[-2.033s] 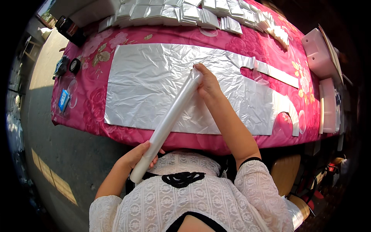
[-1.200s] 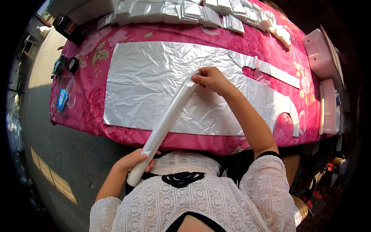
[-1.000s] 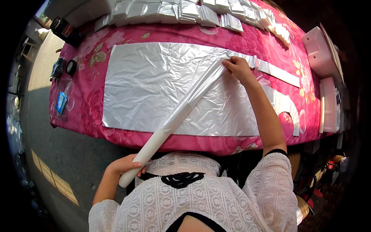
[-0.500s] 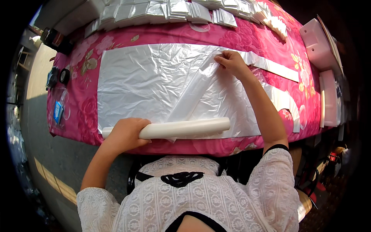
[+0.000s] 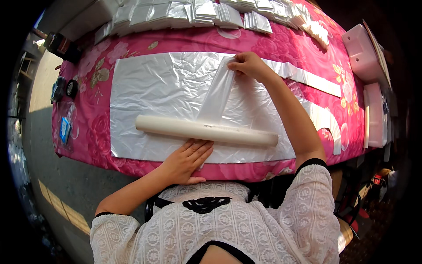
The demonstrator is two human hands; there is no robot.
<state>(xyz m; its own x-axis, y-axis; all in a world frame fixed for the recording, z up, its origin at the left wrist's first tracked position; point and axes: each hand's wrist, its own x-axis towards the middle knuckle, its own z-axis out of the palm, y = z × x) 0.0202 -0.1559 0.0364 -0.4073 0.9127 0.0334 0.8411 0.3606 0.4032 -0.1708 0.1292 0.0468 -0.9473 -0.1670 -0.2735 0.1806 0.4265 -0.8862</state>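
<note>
A wide stack of white, glossy plastic bags [image 5: 145,88] lies spread on the table, with strap-like handles reaching out to the right. Across its front half rests a long white tube [image 5: 206,130], tilted slightly down to the right. My left hand [image 5: 190,156] lies flat just in front of the tube, fingers stretched out over the bag and their tips close to it. My right hand [image 5: 248,66] pinches the upper end of a folded strip of the plastic [image 5: 217,90] near the far edge. That strip runs down to the tube, where its lower part is hidden.
Folded white bags [image 5: 176,15] line the table's far edge. A dark jar [image 5: 63,46], a black tape roll [image 5: 72,88] and a small blue packet [image 5: 65,127] are at the left. Pink-white bins [image 5: 362,48] stand at the right. A pink floral cloth [image 5: 99,141] covers the table.
My left hand has let go of the tube's left end and now lies flat before it. The tube has swung round and shifted right. My right hand has moved left with the plastic.
</note>
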